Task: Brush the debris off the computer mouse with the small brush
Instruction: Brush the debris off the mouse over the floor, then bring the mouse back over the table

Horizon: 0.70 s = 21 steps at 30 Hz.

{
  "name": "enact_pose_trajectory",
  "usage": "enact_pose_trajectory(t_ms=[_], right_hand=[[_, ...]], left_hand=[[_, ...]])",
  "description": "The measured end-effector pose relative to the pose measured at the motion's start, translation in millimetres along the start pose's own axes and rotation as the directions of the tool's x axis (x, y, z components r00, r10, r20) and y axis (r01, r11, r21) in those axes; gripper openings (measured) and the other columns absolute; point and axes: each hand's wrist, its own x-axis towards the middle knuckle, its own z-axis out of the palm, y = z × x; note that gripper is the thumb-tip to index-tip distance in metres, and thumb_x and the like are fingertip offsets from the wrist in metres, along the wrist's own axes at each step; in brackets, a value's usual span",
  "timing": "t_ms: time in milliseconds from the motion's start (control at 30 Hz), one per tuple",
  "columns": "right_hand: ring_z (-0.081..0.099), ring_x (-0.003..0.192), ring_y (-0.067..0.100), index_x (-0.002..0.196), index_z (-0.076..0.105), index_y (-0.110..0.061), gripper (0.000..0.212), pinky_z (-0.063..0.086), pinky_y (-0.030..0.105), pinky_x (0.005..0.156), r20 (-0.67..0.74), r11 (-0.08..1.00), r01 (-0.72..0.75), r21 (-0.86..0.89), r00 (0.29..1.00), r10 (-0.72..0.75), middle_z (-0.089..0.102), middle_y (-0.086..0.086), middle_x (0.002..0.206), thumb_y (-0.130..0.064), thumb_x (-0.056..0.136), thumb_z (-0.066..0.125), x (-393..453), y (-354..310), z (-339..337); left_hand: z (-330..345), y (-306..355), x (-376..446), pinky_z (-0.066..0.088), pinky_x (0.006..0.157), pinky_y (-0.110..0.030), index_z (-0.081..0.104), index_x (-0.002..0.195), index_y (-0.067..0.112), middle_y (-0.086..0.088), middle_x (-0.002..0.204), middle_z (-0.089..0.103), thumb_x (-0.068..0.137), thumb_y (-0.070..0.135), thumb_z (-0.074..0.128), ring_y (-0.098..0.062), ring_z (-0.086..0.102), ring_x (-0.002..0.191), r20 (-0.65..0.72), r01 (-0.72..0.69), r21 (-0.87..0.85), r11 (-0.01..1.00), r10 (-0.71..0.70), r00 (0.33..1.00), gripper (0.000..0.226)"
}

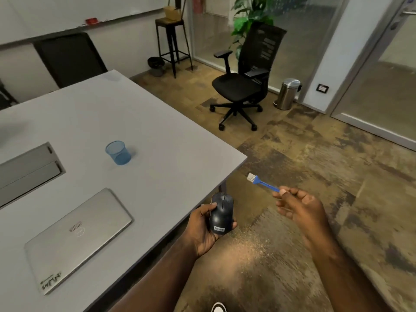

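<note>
My left hand (203,230) grips a dark computer mouse (221,213) with a small label at its rear, held just past the table's right edge, top side up. My right hand (299,206) pinches the blue handle of a small brush (263,182). The brush's white bristles point up and left, about a hand's width to the right of the mouse and above it, not touching it. Fine pale debris (249,242) is scattered on the carpet below both hands.
A grey table (144,122) carries a closed silver laptop (76,235), a blue mesh cup (118,153) and a cable hatch (29,167). A black office chair (245,79), a steel bin (288,93) and a stool (173,41) stand on the carpet beyond.
</note>
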Motion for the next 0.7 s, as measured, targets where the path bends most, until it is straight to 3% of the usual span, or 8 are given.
enact_pose_trajectory(t_ms=[100, 233, 333, 500, 600, 700], right_hand=[[0.071, 0.068, 0.005, 0.106, 0.068, -0.019, 0.019, 0.058, 0.023, 0.058, 0.182, 0.953, -0.246, 0.178, 0.960, 0.214, 0.079, -0.002, 0.088, -0.010, 0.096, 0.056, 8.0, 11.3, 28.5], [0.073, 0.069, 0.011, 0.109, 0.065, -0.009, 0.020, 0.059, 0.027, 0.059, 0.325, 0.887, -0.442, 0.135, 0.865, 0.382, 0.075, -0.003, 0.072, -0.009, 0.100, 0.048, 15.5, 25.5, 80.9], [0.073, 0.078, 0.018, 0.111, 0.062, -0.009, 0.020, 0.056, 0.034, 0.069, 0.365, 0.900, -0.434, 0.046, 0.846, 0.389, 0.075, 0.002, 0.080, -0.015, 0.102, 0.046, 19.8, 26.6, 129.1], [0.060, 0.118, 0.027, 0.120, 0.054, -0.010, 0.022, 0.045, 0.047, 0.104, 0.374, 0.946, -0.290, -0.147, 0.869, 0.324, 0.068, 0.010, 0.124, -0.020, 0.103, 0.044, 26.9, 29.6, 214.8], [0.057, 0.124, 0.031, 0.120, 0.055, -0.008, 0.025, 0.042, 0.051, 0.108, 0.362, 0.951, -0.221, -0.215, 0.886, 0.288, 0.065, 0.011, 0.130, -0.022, 0.104, 0.042, 32.8, 41.3, 257.4], [0.060, 0.121, 0.031, 0.113, 0.058, -0.012, 0.022, 0.046, 0.046, 0.103, 0.336, 0.950, -0.175, -0.258, 0.906, 0.258, 0.065, 0.010, 0.130, -0.024, 0.104, 0.041, 48.6, 55.1, 289.7]], left_hand=[[-14.5, 11.3, -3.1, 0.052, 0.086, -0.054, 0.059, 0.114, -0.002, -0.022, 0.094, 0.074, 0.077, 0.012, 0.063, -0.038, 0.070, 0.083, -0.045, -0.089, -0.048, 0.995, 0.087, 0.995, 0.040], [-37.9, 33.6, -5.4, 0.051, 0.094, -0.052, 0.061, 0.114, -0.003, -0.024, 0.112, 0.070, 0.074, 0.011, 0.067, -0.037, 0.064, 0.108, -0.180, -0.181, -0.068, 0.981, 0.167, 0.969, 0.043], [-58.3, 54.1, -0.3, 0.057, 0.082, -0.046, 0.061, 0.118, -0.002, -0.022, 0.114, 0.067, 0.078, 0.010, 0.068, -0.035, 0.064, 0.105, -0.303, -0.261, -0.035, 0.965, 0.239, 0.923, 0.042], [-92.6, 91.8, 15.0, 0.056, 0.086, -0.049, 0.062, 0.116, 0.009, -0.016, 0.116, 0.065, 0.084, 0.020, 0.069, -0.034, 0.062, 0.108, -0.462, -0.301, 0.106, 0.948, 0.315, 0.829, 0.034], [-107.9, 114.4, 27.2, 0.051, 0.077, -0.039, 0.065, 0.110, 0.016, -0.010, 0.112, 0.070, 0.085, 0.027, 0.068, -0.027, 0.062, 0.105, -0.493, -0.298, 0.179, 0.938, 0.348, 0.797, 0.028], [-122.2, 137.8, 42.9, 0.048, 0.075, -0.037, 0.066, 0.107, 0.016, -0.009, 0.105, 0.073, 0.086, 0.028, 0.067, -0.026, 0.064, 0.102, -0.491, -0.295, 0.175, 0.939, 0.343, 0.801, 0.023]])
